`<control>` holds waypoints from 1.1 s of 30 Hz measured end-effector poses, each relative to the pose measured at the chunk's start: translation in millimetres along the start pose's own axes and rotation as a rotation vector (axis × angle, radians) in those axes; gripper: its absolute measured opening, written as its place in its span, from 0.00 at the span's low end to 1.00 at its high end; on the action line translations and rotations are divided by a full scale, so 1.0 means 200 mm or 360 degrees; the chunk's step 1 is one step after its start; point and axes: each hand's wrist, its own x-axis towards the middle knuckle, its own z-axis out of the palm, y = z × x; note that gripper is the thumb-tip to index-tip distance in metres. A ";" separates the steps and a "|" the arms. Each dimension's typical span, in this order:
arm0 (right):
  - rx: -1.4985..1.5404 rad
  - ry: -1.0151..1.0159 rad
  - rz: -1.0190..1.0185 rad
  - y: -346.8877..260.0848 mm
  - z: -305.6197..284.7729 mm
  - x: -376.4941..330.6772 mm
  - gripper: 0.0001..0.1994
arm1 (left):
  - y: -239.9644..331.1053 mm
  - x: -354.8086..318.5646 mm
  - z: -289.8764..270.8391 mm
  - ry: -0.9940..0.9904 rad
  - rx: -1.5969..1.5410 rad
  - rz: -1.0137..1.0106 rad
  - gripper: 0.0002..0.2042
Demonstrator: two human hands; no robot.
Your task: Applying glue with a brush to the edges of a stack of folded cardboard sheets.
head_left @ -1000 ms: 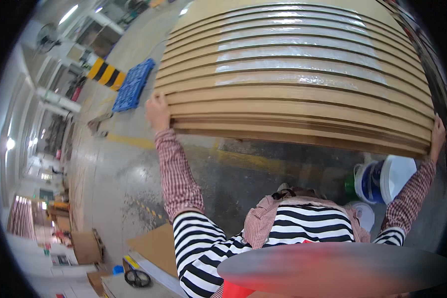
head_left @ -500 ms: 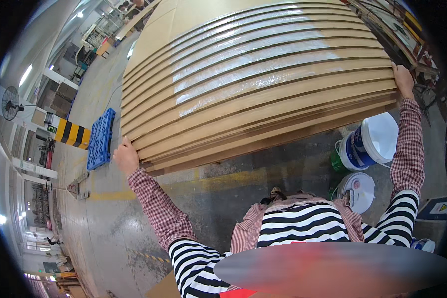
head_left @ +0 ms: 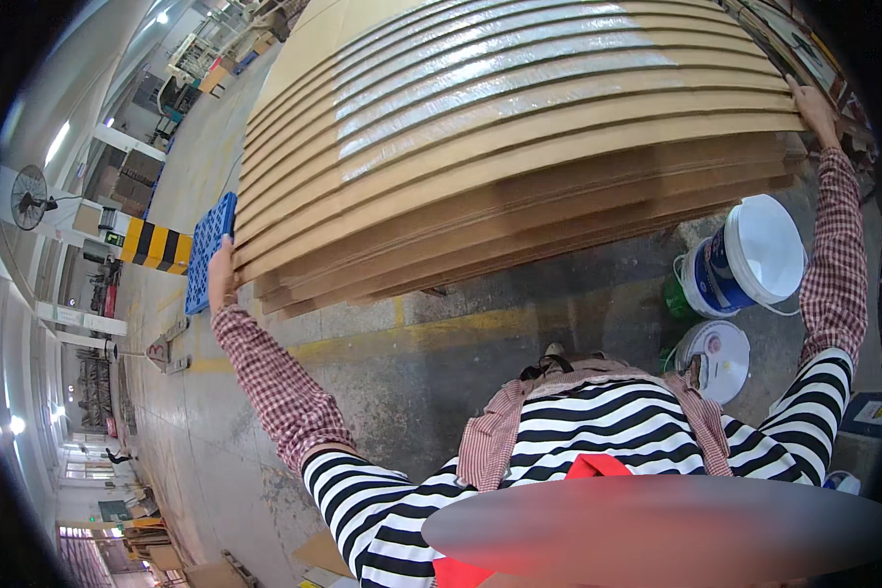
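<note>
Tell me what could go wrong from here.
1. The cardboard sheets overlap in steps, with uneven layers along the near edge; they might slide out of line, since the left hand and right hand are only at the side edges.
2. An open bucket stands on the floor near the right forearm; a step that way could perhaps knock it over.

The striped black-and-white shirt (head_left: pixel 608 426) has red-checked oversleeves (head_left: pixel 274 380).
</note>
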 end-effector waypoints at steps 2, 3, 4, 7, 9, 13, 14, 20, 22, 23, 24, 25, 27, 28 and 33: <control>0.0709 0.0022 -0.0036 0.25 0.06 0.13 0.30 | -0.03 0.05 0.00 0.0136 0.0340 0.0256 0.25; 0.0712 -0.0003 -0.0039 0.22 0.11 0.12 0.30 | -0.03 0.05 -0.06 0.0326 0.0708 0.0505 0.24; 0.0905 0.0093 -0.0051 0.19 0.14 0.09 0.31 | -0.01 -0.01 0.02 0.0527 0.0914 0.0626 0.22; 0.1074 0.0240 0.0057 0.14 0.16 0.01 0.30 | -0.09 -0.05 0.02 0.0978 0.0624 0.0833 0.22; 0.0924 0.0585 0.0255 0.08 0.18 -0.07 0.28 | -0.11 -0.07 -0.04 0.1009 0.0633 0.0837 0.22; 0.0721 0.0624 0.0051 0.13 0.07 -0.12 0.26 | -0.01 -0.07 0.08 0.0894 0.0896 0.0483 0.20; 0.0582 0.0688 0.0081 0.07 0.04 -0.14 0.25 | 0.02 -0.09 0.11 0.0941 0.1002 0.0570 0.21; 0.0503 0.0815 0.0012 -0.16 0.09 -0.10 0.22 | -0.02 0.08 0.09 0.1007 0.1039 0.0507 0.24; 0.0537 0.0672 0.0075 -0.22 0.06 -0.20 0.22 | 0.04 -0.02 0.10 0.0961 0.1067 0.0456 0.25; 0.0607 0.0886 0.0078 -0.18 0.08 -0.20 0.22 | 0.02 0.01 0.16 0.0916 0.1105 0.0527 0.26; 0.0631 0.0910 0.0082 -0.18 0.06 -0.21 0.22 | 0.03 -0.02 0.14 0.0932 0.1053 0.0476 0.25; 0.0625 0.0794 0.0119 -0.18 0.04 -0.22 0.22 | 0.05 -0.05 0.15 0.0947 0.0991 0.0435 0.25; 0.0642 0.0718 0.0173 -0.16 -0.02 -0.18 0.22 | 0.07 -0.10 0.18 0.0922 0.0967 0.0460 0.24; 0.0654 0.0738 0.0103 -0.13 -0.02 -0.18 0.22 | 0.05 -0.11 0.14 0.0869 0.0997 0.0442 0.23; 0.0572 0.0705 0.0086 -0.21 -0.02 -0.27 0.20 | 0.08 -0.12 0.14 0.0939 0.1032 0.0343 0.21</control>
